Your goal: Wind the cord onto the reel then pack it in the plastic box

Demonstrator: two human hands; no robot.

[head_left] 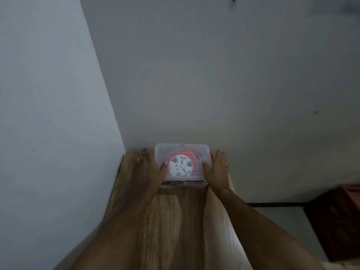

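Clear plastic box (182,165) sitting at the far end of a wooden table (175,221), pushed right up against the grey wall (214,75), lid on. Reel (180,165) inside, lying flat, white hub face up, orange showing around its edge through the lid. Cord itself not really visible as a separate thing, too blurry to say how neatly wound. Left hand (149,168) flat against the box's left side, fingers spread and pointing away toward the wall, thumb (163,167) hooked over onto the lid. Right hand (217,168) mirroring that on the right side, thumb resting on the lid edge too. Both hands open and pressed on the box rather than curled around anything. Small orange latch (211,155) poking out just beside the right fingers, another orange bit at the left edge by the left hand. Printed label strip (182,182) along the near side of the box. Dark red crate (339,221) off to the right, well apart, lower than the tabletop.
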